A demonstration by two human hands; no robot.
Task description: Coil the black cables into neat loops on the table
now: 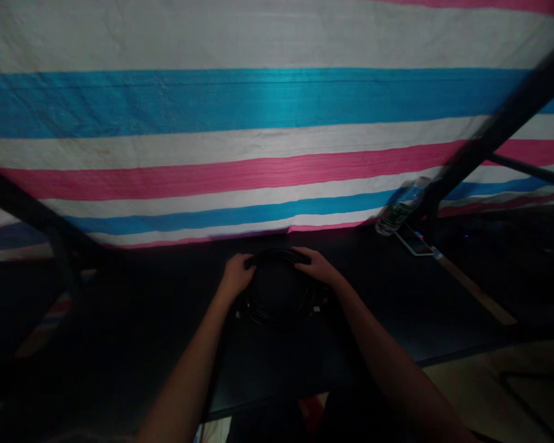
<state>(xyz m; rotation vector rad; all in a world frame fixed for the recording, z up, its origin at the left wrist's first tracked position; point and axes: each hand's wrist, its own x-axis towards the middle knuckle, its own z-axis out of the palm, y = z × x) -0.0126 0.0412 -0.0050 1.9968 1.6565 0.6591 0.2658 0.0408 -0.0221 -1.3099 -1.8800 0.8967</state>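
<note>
A coil of black cable (277,289) lies on the dark table (166,320), and its dim loops are hard to make out. My left hand (236,275) grips the coil's far left edge, with the fingers curled over the top. On the opposite side, my right hand (317,267) holds the far right edge in the same way. Between my hands the middle of the coil looks dark, and its lower part fades into shadow.
A plastic water bottle (401,206) stands at the table's far right corner, beside a flat phone (413,240). A striped pink, blue and white tarpaulin (258,98) hangs behind the table. Dark metal frame bars (498,129) cross the upper right.
</note>
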